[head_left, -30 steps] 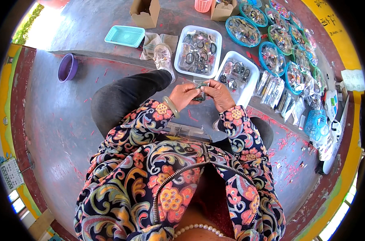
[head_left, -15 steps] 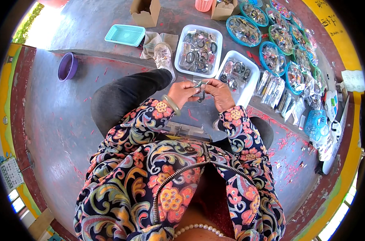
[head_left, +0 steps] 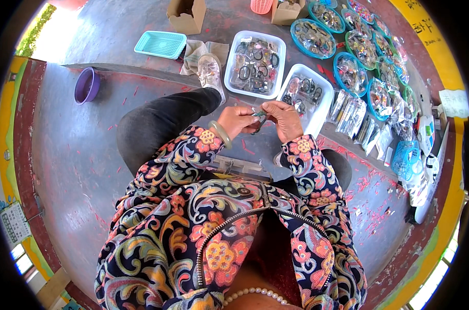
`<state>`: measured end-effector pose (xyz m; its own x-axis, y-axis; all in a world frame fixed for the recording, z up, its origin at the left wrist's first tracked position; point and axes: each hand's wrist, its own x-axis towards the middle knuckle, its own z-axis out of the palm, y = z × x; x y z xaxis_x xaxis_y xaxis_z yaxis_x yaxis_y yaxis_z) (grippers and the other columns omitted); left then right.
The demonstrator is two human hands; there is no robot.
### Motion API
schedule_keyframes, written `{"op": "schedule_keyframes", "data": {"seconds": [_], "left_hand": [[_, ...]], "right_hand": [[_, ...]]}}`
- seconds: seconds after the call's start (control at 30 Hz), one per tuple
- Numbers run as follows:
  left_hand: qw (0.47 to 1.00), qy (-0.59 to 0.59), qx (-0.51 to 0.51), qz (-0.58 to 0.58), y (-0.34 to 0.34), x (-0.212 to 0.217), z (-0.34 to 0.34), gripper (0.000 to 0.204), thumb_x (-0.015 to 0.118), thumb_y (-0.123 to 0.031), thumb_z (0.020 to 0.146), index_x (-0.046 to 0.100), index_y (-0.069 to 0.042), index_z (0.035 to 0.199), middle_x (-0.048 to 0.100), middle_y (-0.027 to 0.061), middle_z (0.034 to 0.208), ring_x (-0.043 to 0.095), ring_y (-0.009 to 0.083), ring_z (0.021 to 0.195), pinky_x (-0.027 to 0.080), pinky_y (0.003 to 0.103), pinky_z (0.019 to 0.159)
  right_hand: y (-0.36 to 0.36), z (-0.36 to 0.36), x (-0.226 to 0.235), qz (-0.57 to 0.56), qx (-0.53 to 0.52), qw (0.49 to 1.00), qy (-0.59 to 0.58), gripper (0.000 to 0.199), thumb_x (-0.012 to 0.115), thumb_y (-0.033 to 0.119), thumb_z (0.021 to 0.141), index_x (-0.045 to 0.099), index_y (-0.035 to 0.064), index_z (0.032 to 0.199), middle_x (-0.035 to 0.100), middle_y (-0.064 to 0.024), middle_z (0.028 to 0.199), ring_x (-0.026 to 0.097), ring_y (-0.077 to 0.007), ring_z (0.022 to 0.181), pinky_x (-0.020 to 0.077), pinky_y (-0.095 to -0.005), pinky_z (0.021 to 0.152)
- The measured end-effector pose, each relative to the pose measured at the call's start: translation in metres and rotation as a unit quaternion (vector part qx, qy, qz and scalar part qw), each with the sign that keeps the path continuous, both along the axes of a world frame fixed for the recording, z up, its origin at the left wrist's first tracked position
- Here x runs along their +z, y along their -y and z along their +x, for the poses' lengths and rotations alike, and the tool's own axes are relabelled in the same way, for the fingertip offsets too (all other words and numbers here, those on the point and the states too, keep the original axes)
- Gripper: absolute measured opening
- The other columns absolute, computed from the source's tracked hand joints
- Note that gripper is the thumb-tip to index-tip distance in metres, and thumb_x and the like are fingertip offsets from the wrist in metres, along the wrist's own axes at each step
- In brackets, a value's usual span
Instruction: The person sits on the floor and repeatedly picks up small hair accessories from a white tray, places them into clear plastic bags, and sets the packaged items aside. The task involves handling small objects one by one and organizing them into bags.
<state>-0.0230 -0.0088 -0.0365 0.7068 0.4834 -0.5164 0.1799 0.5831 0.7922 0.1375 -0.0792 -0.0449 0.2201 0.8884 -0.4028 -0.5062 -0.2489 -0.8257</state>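
"Shifted since the earlier frame: my right hand [head_left: 285, 121], slightly upward, and the small dark cord-like piece [head_left: 261, 125]. Its loose end no longer hung straight; it slanted toward seven o'clock."

"Noted. Condition of the fingers?"

"Narrow on both sides. My left hand [head_left: 238, 121] pinched the piece from nine o'clock; my right thumb and forefinger were closed on its upper end from about two o'clock. My fingers covered part of it, so I could not tell how it was joined."

"Location of the piece?"

"Between my two hands. From it, one white tray [head_left: 251, 94] lay at twelve o'clock, with bagged dark loops [head_left: 254, 64] inside; a second white tray [head_left: 317, 114] lay at two."

"Finding?"

"Judged by the slant, I was drawing or turning the piece between my fingertips. Handling was in progress; nothing had been set down."
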Motion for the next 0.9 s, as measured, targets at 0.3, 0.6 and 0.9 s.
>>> {"op": "schedule_keyframes", "data": {"seconds": [0.3, 0.6, 0.9], "left_hand": [[1.000, -0.018, -0.024, -0.008, -0.002, 0.006, 0.002, 0.014, 0.058, -0.011, 0.079, 0.059, 0.002, 0.085, 0.060, 0.0056, 0.080, 0.059, 0.0128, 0.074, 0.050, 0.026, 0.066], [1.000, -0.013, -0.004, -0.007, -0.001, -0.005, 0.001, 0.010, 0.058, -0.007, 0.079, 0.057, 0.002, 0.084, 0.059, 0.0060, 0.081, 0.058, 0.0113, 0.073, 0.050, 0.024, 0.064], [1.000, -0.014, -0.006, -0.011, 0.002, 0.001, 0.002, 0.010, 0.056, -0.008, 0.081, 0.057, 0.002, 0.083, 0.058, 0.0057, 0.082, 0.057, 0.0116, 0.075, 0.051, 0.024, 0.067]], "right_hand": [[0.002, -0.010, 0.004, 0.027, -0.043, 0.998, -0.022, 0.021, 0.068, 0.015, 0.073, 0.062, -0.0020, 0.084, 0.061, -0.0045, 0.075, 0.051, -0.0093, 0.065, 0.0394, -0.0217, 0.062], [0.001, -0.013, 0.005, -0.041, -0.041, 0.997, -0.056, 0.020, 0.066, 0.012, 0.074, 0.062, -0.0024, 0.086, 0.062, -0.0063, 0.077, 0.055, -0.0107, 0.068, 0.0419, -0.0223, 0.065], [-0.003, -0.009, 0.002, -0.012, -0.045, 0.999, -0.016, 0.018, 0.066, 0.010, 0.073, 0.063, 0.0001, 0.088, 0.059, -0.0014, 0.071, 0.049, -0.0075, 0.061, 0.0393, -0.0203, 0.060]]}}
